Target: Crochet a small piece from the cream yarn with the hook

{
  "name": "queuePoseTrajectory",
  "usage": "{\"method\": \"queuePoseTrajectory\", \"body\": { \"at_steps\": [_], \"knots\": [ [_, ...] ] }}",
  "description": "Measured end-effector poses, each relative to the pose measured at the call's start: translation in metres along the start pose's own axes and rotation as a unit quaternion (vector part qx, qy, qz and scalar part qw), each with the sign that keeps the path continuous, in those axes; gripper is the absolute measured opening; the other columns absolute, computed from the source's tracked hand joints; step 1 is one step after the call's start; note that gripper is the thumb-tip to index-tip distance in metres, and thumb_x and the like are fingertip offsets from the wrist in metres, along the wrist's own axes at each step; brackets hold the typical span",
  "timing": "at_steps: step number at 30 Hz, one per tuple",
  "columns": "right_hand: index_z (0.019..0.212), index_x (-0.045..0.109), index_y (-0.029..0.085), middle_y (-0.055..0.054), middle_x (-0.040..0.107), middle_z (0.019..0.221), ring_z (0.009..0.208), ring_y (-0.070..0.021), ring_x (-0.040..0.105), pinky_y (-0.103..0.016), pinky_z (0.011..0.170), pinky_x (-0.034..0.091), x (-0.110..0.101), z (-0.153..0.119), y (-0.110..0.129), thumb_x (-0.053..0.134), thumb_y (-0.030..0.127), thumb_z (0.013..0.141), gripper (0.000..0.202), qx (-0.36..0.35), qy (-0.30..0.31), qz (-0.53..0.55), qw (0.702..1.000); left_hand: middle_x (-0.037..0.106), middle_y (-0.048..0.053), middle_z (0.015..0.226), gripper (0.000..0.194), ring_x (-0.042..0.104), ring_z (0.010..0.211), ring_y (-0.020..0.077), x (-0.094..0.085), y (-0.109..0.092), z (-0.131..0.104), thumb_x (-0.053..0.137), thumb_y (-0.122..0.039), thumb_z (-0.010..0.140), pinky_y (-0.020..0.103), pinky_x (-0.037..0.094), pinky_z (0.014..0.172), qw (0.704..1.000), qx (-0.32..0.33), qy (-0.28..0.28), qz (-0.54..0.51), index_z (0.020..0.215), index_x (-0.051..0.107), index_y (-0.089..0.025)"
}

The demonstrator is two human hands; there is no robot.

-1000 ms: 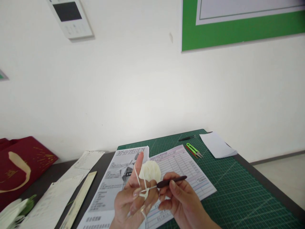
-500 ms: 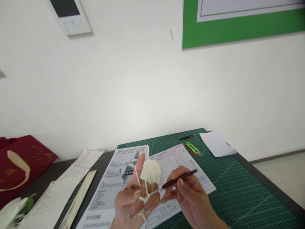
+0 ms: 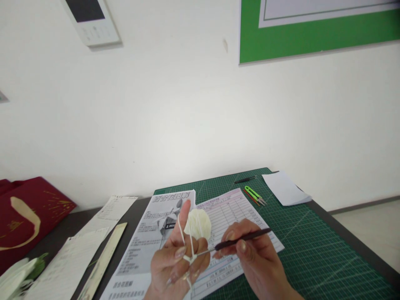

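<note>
Cream yarn [image 3: 191, 245] runs over the raised index finger of my left hand [image 3: 179, 260] and down to a small loop pinched at the thumb. The other fingers of that hand are curled round the strand. My right hand [image 3: 254, 254] holds a crochet hook [image 3: 242, 238] by its dark handle, like a pen. The thin metal shaft points left, and its tip meets the yarn loop at my left fingers. Just behind the left hand sits a ball of cream yarn [image 3: 200, 223], resting on printed sheets.
A printed pattern sheet [image 3: 146, 233] and a lined form [image 3: 233, 204] lie on the green cutting mat [image 3: 315, 241]. Beyond are green thread snips [image 3: 253, 193], dark tweezers [image 3: 245, 179] and white paper [image 3: 286, 189]. To the left are a ruler [image 3: 104, 258], handwritten sheets [image 3: 75, 254] and a red bag [image 3: 31, 216].
My right hand has shifted slightly right and down, and the crochet hook's handle now reaches farther right. More of its metal shaft shows. My left hand stays nearly still.
</note>
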State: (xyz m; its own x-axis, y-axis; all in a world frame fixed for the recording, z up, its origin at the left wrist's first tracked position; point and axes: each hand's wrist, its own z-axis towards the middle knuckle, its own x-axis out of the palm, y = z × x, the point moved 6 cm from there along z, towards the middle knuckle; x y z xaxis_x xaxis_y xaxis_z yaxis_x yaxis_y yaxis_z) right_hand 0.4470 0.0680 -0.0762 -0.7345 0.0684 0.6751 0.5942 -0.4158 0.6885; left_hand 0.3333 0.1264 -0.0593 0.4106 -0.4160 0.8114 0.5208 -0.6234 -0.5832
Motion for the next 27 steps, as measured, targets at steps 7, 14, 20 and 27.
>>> {"method": "queuePoseTrajectory", "body": {
  "at_steps": [7,14,20,27],
  "knots": [
    [0.083,0.07,0.024,-0.007,0.068,0.073,0.069,-0.0224,0.062,-0.036,0.062,0.047,0.005,-0.006,0.021,0.063,0.028,0.077,0.01,-0.111,0.016,-0.123,0.986,0.014,-0.009,0.033,0.055,0.027,0.046,0.0146,0.0,0.0,0.001,0.069,-0.015,0.061,0.024,0.031,0.047,1.0,0.013,-0.006,-0.028,0.111,0.061,-0.035],
    [0.099,0.069,0.029,-0.008,0.073,0.072,0.063,-0.0249,0.066,-0.041,0.06,0.054,0.013,-0.015,0.033,0.062,0.016,0.076,0.027,-0.282,0.056,-0.273,0.918,0.018,-0.008,0.035,0.055,0.03,0.048,0.0137,-0.002,-0.003,0.007,0.063,-0.013,0.066,0.024,0.032,0.051,0.998,0.059,0.027,-0.022,0.117,0.058,-0.031],
    [0.12,0.054,0.019,-0.009,0.076,0.076,0.065,-0.0211,0.071,-0.033,0.066,0.06,0.03,-0.029,0.041,0.061,0.006,0.076,0.046,-0.432,0.121,-0.433,0.781,0.021,-0.008,0.04,0.059,0.028,0.05,0.0125,-0.003,-0.003,0.01,0.058,-0.013,0.071,0.023,0.033,0.053,0.996,0.083,0.04,-0.017,0.127,0.047,-0.026],
    [0.086,0.06,0.012,-0.007,0.075,0.066,0.065,-0.0139,0.071,-0.02,0.073,0.058,0.053,-0.032,0.053,0.053,0.012,0.085,0.007,-0.472,0.122,-0.571,0.66,0.036,-0.006,0.044,0.065,0.039,0.052,0.0123,-0.01,-0.003,0.01,0.055,-0.009,0.072,0.024,0.037,0.058,0.994,0.101,0.033,-0.002,0.132,0.04,-0.028]
  ]
}}
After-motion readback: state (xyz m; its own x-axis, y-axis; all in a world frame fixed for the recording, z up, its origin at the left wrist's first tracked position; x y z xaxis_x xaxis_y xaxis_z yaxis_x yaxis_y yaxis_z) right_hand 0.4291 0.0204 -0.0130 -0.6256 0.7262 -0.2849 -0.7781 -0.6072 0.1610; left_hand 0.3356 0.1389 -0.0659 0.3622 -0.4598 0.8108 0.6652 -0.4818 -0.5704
